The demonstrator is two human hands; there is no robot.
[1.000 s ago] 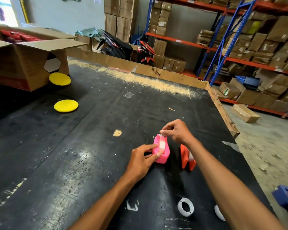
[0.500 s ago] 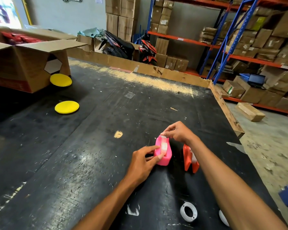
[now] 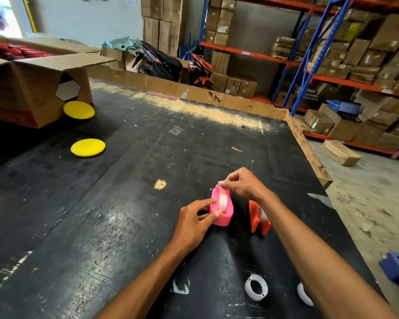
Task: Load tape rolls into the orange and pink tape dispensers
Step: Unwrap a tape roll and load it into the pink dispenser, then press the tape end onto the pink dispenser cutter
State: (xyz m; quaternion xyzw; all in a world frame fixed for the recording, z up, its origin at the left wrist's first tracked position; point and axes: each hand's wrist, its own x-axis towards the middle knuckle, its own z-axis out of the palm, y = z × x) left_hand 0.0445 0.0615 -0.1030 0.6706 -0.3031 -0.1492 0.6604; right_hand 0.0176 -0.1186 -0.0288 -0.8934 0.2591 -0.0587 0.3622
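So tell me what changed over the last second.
Almost nothing. The left hand holds the pink dispenser as before, and the right hand keeps pinching the tape end at its front edge. The orange dispenser, both white rings and the yellow discs stayed put; only the camera shifted slightly.

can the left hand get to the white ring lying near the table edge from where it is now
Probably yes. The left hand is busy on the pink dispenser, but bare table lies between it and the white ring.

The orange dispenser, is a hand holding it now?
No. Both the left hand and the right hand are on the pink dispenser; the orange dispenser stands untouched beside it.
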